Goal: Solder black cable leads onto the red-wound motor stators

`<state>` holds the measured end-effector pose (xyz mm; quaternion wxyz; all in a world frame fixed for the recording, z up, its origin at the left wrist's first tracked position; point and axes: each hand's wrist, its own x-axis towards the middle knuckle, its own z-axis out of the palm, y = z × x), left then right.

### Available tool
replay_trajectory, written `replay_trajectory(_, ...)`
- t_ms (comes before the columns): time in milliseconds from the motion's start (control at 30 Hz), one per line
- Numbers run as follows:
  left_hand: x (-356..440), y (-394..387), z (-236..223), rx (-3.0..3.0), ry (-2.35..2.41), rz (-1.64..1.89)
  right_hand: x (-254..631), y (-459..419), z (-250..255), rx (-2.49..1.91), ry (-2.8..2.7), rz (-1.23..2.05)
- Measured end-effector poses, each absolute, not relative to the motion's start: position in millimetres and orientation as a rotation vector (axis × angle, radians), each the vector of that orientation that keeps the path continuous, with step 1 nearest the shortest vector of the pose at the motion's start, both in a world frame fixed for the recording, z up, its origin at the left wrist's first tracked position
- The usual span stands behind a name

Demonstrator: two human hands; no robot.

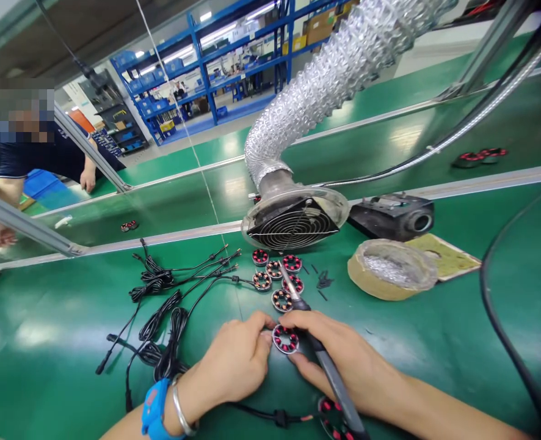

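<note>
My left hand, with a blue wristband and a silver bangle on its wrist, pinches the left edge of a small motor stator with red windings. In my right hand lies a soldering iron, its tip pointing away from me, towards several other stators. The thumb and a fingertip of that hand also touch the right side of the held stator. Just beyond sit copper-wound stators and red-wound stators. Below my right hand another red-wound stator is partly hidden behind the iron, near a black cable.
Bundled black cables lie left. A fume extractor with a silver duct stands behind the stators. Right are black tubing bits, a solder-iron stand and a tape-wrapped bowl. Another person's hand rests beyond the rail.
</note>
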<state>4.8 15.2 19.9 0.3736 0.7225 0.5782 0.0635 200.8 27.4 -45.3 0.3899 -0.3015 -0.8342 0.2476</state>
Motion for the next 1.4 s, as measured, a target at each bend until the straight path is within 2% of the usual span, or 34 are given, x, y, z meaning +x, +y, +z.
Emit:
replay_trajectory(300,1.1,14.1,13.0,1.767,1.487,0.235,206.5,29.7,-35.4,-0.866,-2.028,0.855)
replay_trajectory(567,1.9,6.4,8.2,2.02,1.485,0.322,208.5,28.8,-37.3,-0.839,-2.02,0.847)
replay_trajectory(800,1.9,11.2,10.7,1.728,1.517,0.405,206.6,30.6,-41.6,-0.882,-1.927,0.869)
replay_trajectory(1067,1.3,14.8,7.2,1.75,1.409,0.358,206.9,25.8,-30.7,-0.782,-1.909,1.011)
replay_trajectory(1400,-9.1,18.6,6.6,1.475,1.288,0.472,210.6,28.3,-26.8,-0.735,-1.953,0.901)
